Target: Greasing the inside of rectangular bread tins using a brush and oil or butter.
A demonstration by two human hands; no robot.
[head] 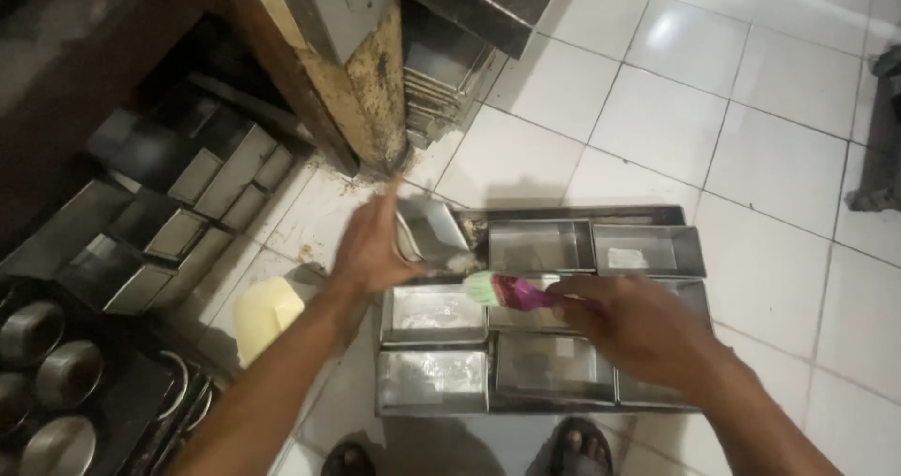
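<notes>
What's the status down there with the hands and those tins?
Left hand tilting a loaf tin up off the tray. Right hand gripping a green-and-pink brush, bristles at that tin. Other tins close alongside; nothing blocking.

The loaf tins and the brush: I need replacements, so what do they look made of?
Loaf tins: seemingly thin sheet metal, dull grey with soft glare, folded square rims. Brush in the right hand: likely plastic or silicone, a pale green head on a magenta handle; blur leaves it open.

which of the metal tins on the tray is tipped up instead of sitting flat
The tin at the tray's far left corner, held tilted by the left hand; the others sit flat.
</notes>
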